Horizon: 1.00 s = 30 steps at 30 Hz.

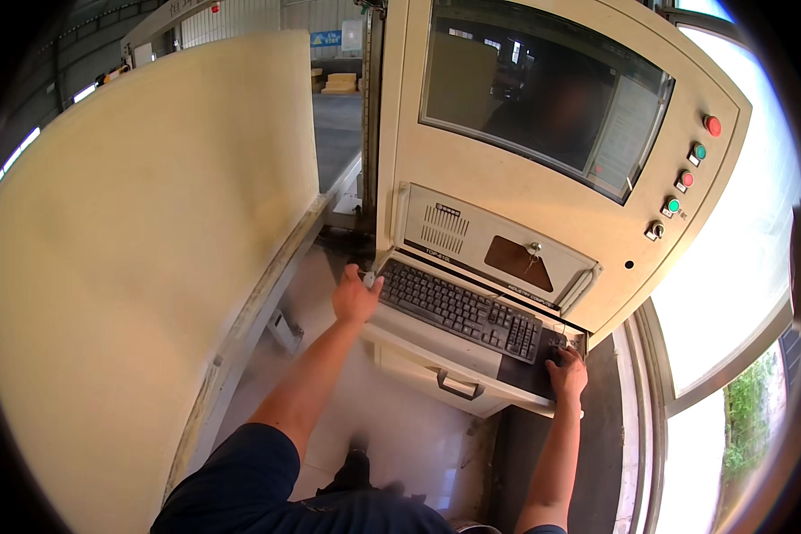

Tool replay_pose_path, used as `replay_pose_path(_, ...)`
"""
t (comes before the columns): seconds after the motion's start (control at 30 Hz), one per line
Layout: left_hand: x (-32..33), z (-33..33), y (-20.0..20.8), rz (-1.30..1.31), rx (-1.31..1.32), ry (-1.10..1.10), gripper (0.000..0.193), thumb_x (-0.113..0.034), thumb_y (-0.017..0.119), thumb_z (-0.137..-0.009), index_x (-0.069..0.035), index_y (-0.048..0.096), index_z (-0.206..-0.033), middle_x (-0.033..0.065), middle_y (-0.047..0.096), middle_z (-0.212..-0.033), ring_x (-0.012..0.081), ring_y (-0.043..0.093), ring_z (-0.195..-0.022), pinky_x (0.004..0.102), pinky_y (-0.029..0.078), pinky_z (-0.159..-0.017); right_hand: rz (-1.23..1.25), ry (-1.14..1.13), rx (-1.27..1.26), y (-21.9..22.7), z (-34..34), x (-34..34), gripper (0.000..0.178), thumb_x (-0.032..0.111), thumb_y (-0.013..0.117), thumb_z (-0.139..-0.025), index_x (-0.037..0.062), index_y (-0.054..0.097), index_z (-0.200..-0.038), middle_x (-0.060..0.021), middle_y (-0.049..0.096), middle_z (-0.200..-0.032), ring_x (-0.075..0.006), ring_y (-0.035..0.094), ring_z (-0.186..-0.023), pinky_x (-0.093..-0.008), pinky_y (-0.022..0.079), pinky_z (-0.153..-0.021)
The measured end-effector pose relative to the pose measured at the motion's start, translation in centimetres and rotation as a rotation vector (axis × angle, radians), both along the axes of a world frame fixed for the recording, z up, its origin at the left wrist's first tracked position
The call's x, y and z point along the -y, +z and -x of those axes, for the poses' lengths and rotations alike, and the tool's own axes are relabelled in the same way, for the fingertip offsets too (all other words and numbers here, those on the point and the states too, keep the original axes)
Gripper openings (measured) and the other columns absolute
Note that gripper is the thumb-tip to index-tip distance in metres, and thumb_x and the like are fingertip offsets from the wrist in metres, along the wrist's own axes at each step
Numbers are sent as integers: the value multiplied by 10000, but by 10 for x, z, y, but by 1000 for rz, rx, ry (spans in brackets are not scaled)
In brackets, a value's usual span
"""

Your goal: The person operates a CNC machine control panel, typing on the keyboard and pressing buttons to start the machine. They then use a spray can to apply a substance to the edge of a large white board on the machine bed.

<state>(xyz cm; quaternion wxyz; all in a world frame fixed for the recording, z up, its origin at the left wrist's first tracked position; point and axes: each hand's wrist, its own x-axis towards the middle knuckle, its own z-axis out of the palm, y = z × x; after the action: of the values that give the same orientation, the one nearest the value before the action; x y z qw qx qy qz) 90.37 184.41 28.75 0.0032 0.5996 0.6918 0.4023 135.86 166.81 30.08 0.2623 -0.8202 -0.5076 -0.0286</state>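
One light touch suits the mouse (pixel 556 344) your right hand (pixel 568 375) curls over; your left hand (pixel 356 300) seems to grip the keyboard tray (pixel 440 342).

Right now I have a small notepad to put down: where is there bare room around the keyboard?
Bare: a pale tray strip before the keyboard, and the black mat left of the right hand. Crowded: the tray's left end, by the left hand, and around the mouse.
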Motion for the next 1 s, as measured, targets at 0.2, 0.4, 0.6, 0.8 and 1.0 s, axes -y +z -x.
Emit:
replay_pose_path(0.2, -8, 4, -12, -86, -6, 38, 612, -534, 616, -891, -48, 465, -1231, 188, 647, -1074, 386, 664, -872, 460, 545, -722, 20, 1, -7, 4, 3, -1, 478, 279, 795, -684, 130, 728, -1134, -76, 615, -1323, -291, 599, -1179, -403, 491, -982)
replay_pose_path(0.4, -4, 4, -7, -61, -30, -4, 624, -516, 678, -854, -59, 480, -1230, 168, 626, -1126, 373, 655, -908, 459, 544, -722, 12, 15, 3, 3, 3, 1, 480, 283, 796, -685, 137, 727, -1137, -72, 615, -1323, -289, 595, -1186, -403, 487, -988)
replay_pose_path(0.6, 0, 5, -2, 6, -41, -56, 663, -483, 731, -823, -53, 471, -1255, 166, 595, -1183, 365, 651, -937, 451, 547, -736, 27, 4, -14, 5, 4, 1, 479, 278, 798, -681, 138, 728, -1133, -75, 620, -1315, -286, 592, -1190, -397, 485, -990)
replay_pose_path(0.8, -9, 7, -14, -45, 1, 13, 740, -541, 690, -840, -18, 431, -1294, 200, 577, -1237, 392, 653, -910, 466, 544, -728, 14, 11, 10, 2, 2, 0, 477, 285, 794, -686, 147, 726, -1138, -64, 622, -1309, -285, 605, -1168, -398, 493, -977)
replay_pose_path(1.0, -6, 5, -7, -32, 10, 6, 767, -466, 730, -822, 14, 421, -1333, 197, 569, -1206, 379, 643, -947, 440, 547, -761, 40, -9, 12, 7, 8, 0, 490, 299, 787, -686, 139, 725, -1145, -80, 614, -1326, -291, 605, -1176, -403, 490, -986)
